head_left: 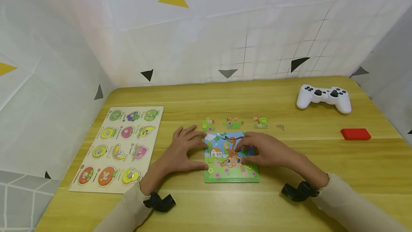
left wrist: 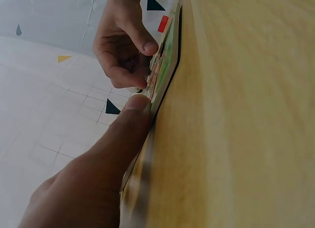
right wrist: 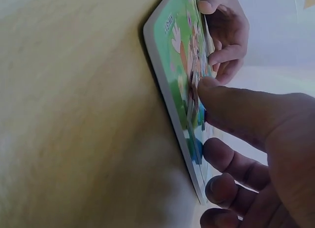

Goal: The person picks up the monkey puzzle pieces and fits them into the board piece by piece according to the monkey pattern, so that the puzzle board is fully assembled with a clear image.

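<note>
1. The puzzle board (head_left: 230, 178) lies flat on the bench (head_left: 222, 210); it should be light, stiff and slightly slick, best steadied by its rim.
2. The left grip (head_left: 181, 149), fingers spread and released, touches its left edge.
3. The right grip (head_left: 267, 149), curled over the right side, seems to pinch a thin piece (right wrist: 193, 100), best taken by its edges.

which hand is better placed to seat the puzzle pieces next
Probably the right hand: its thumb and forefinger reach in over the puzzle pieces, while the left hand rests at the left edge of the puzzle board.
</note>
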`<act>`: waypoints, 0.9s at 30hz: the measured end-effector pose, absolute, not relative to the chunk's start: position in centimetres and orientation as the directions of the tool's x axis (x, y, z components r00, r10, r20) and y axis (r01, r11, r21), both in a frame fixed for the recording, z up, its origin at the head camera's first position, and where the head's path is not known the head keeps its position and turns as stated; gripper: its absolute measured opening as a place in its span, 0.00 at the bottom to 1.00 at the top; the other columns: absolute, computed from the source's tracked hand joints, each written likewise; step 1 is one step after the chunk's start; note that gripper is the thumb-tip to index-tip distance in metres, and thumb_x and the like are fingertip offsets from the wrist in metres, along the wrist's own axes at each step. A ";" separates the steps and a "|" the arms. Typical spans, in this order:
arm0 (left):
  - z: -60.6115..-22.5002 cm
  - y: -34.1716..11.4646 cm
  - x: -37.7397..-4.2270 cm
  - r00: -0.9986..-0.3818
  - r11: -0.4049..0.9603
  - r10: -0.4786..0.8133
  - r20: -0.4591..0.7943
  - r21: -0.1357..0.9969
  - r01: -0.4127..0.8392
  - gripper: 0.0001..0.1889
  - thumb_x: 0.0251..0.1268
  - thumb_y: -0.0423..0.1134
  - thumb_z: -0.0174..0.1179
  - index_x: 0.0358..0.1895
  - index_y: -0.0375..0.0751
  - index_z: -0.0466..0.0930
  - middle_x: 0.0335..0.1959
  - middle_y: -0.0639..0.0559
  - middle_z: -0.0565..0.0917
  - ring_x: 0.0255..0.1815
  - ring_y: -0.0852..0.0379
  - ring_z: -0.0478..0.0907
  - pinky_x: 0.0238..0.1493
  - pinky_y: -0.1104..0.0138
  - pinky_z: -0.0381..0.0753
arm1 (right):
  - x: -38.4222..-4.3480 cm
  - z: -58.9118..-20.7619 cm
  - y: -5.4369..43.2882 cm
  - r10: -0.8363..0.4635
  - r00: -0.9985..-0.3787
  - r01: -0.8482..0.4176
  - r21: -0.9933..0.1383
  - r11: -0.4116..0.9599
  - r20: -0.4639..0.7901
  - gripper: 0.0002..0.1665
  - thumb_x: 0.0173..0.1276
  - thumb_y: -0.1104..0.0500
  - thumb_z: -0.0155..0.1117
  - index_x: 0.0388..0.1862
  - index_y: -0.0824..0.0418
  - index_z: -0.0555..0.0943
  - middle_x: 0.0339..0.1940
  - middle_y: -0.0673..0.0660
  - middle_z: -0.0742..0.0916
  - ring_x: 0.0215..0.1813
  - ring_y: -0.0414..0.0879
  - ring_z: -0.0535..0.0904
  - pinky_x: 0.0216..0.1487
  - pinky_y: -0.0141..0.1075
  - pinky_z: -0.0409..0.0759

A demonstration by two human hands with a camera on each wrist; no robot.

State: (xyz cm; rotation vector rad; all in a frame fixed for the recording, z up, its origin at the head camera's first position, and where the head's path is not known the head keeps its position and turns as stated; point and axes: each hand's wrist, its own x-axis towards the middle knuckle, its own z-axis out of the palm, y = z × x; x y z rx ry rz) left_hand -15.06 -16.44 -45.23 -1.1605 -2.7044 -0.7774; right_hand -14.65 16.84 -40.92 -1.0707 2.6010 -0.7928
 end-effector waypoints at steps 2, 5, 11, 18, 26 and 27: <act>-45.2 -16.5 -15.1 -0.706 0.581 0.650 0.279 0.416 0.699 0.28 0.49 0.67 0.74 0.52 0.63 0.83 0.71 0.56 0.75 0.82 0.39 0.56 0.75 0.32 0.43 | -14.7 -41.0 16.7 -0.699 -0.715 -0.585 -0.557 0.590 0.011 0.11 0.65 0.51 0.75 0.46 0.46 0.87 0.41 0.44 0.84 0.34 0.38 0.74 0.37 0.31 0.75; -45.1 -16.5 -15.0 -0.709 0.584 0.649 0.275 0.418 0.696 0.28 0.49 0.67 0.74 0.52 0.62 0.83 0.71 0.55 0.75 0.82 0.39 0.56 0.75 0.32 0.43 | -14.7 -41.1 16.4 -0.690 -0.723 -0.588 -0.545 0.598 0.024 0.10 0.66 0.51 0.75 0.45 0.46 0.87 0.40 0.44 0.84 0.35 0.37 0.75 0.37 0.30 0.75; -45.2 -16.5 -15.0 -0.711 0.580 0.647 0.277 0.426 0.694 0.27 0.49 0.67 0.74 0.52 0.63 0.83 0.71 0.56 0.75 0.82 0.39 0.56 0.75 0.32 0.43 | -14.5 -41.0 16.2 -0.677 -0.736 -0.586 -0.517 0.624 0.016 0.09 0.65 0.51 0.75 0.44 0.45 0.87 0.40 0.44 0.84 0.36 0.36 0.76 0.38 0.31 0.76; -45.3 -16.4 -15.0 -0.710 0.582 0.647 0.277 0.423 0.695 0.27 0.49 0.67 0.74 0.52 0.63 0.83 0.71 0.56 0.75 0.82 0.39 0.56 0.75 0.32 0.43 | -14.5 -40.4 16.2 -0.683 -0.730 -0.604 -0.464 0.648 -0.003 0.09 0.64 0.54 0.76 0.43 0.44 0.87 0.42 0.43 0.85 0.38 0.35 0.78 0.39 0.33 0.78; -45.2 -16.4 -15.1 -0.707 0.581 0.651 0.277 0.418 0.698 0.28 0.49 0.67 0.74 0.52 0.62 0.83 0.71 0.55 0.75 0.82 0.39 0.56 0.75 0.32 0.43 | -14.4 -40.1 15.9 -0.671 -0.742 -0.595 -0.452 0.665 -0.011 0.06 0.64 0.54 0.76 0.39 0.44 0.87 0.39 0.43 0.84 0.37 0.36 0.78 0.38 0.32 0.77; -45.2 -16.4 -15.1 -0.707 0.581 0.650 0.277 0.418 0.698 0.28 0.49 0.67 0.74 0.52 0.62 0.83 0.71 0.55 0.75 0.82 0.39 0.56 0.75 0.32 0.43 | -14.4 -40.2 15.9 -0.670 -0.743 -0.592 -0.456 0.664 -0.010 0.06 0.65 0.53 0.75 0.39 0.44 0.87 0.39 0.43 0.84 0.37 0.36 0.78 0.38 0.32 0.77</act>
